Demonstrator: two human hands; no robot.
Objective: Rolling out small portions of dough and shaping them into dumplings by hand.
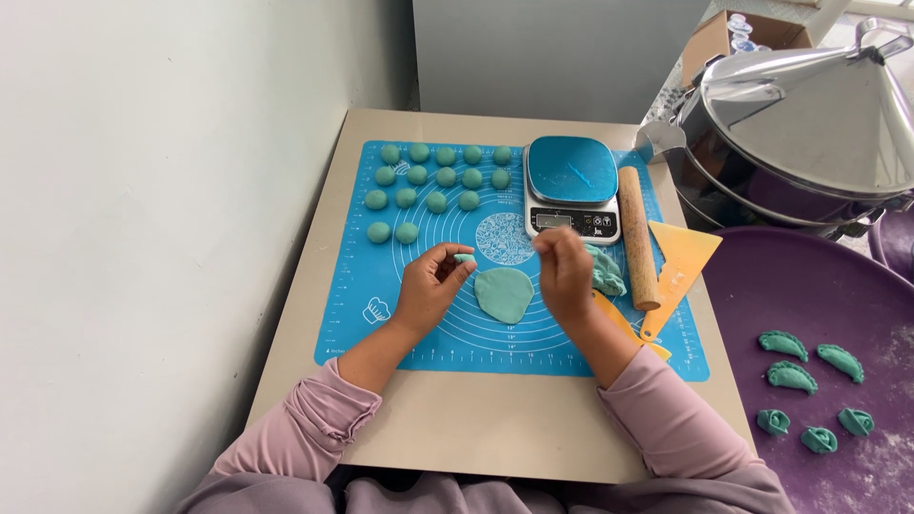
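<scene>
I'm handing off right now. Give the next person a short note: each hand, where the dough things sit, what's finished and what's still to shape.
Left hand: pinching a small bit of green dough at its fingertips.
Right hand: raised over the blue mat, fingers bunched; what it holds cannot be told.
Flattened green disc lies on the mat between the hands. Dough lump sits by the rolling pin, below the scale; yellow scraper is to the right.
Done: six shaped green pieces on the purple tray.
Left: the rows of dough balls on the mat, unrolled, plus the disc.
</scene>
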